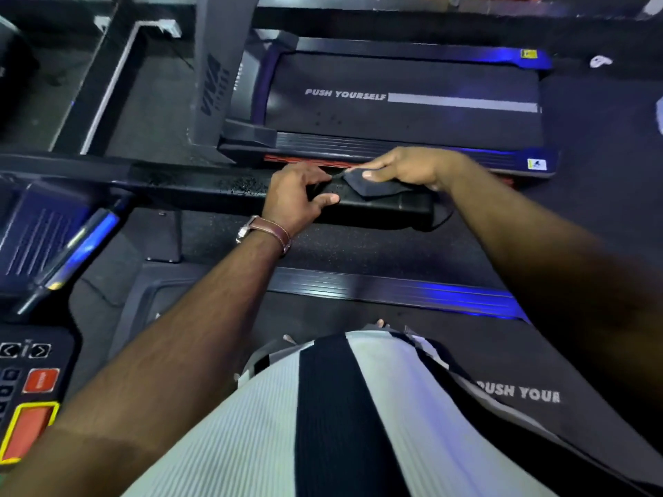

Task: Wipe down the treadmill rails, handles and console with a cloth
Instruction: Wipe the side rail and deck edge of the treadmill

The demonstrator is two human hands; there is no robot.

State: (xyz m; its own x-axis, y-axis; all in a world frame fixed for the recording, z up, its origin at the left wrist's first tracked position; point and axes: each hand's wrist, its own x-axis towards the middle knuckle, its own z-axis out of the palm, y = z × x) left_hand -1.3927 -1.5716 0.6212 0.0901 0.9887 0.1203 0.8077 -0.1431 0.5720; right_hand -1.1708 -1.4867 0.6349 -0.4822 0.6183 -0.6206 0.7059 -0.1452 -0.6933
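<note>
Dark rubber gym floor [592, 138] surrounds two treadmills standing side by side. The neighbouring treadmill's belt [412, 120] carries the lettering "PUSH YOURSELF" and a grey stripe, with blue light reflecting off its frame. On the near machine, a black handrail [201, 184] runs across the view, showing a speckled patch on its top just left of the hands. The left hand [294, 199], wearing a wristwatch [265, 231] on a brown strap, has its grip curled round the handrail, fingers over the top and thumb on the near face. The right hand [409, 166] is just beside it, its grip pinching a dark cloth [373, 190] between thumb and fingers. The cloth lies on top of the handrail near its right end. Whether the left fingers also touch the cloth's edge cannot be determined. A ribbed side rail [394, 288] lies below the forearms. The console [32, 389], with red buttons, sits at lower left.
</note>
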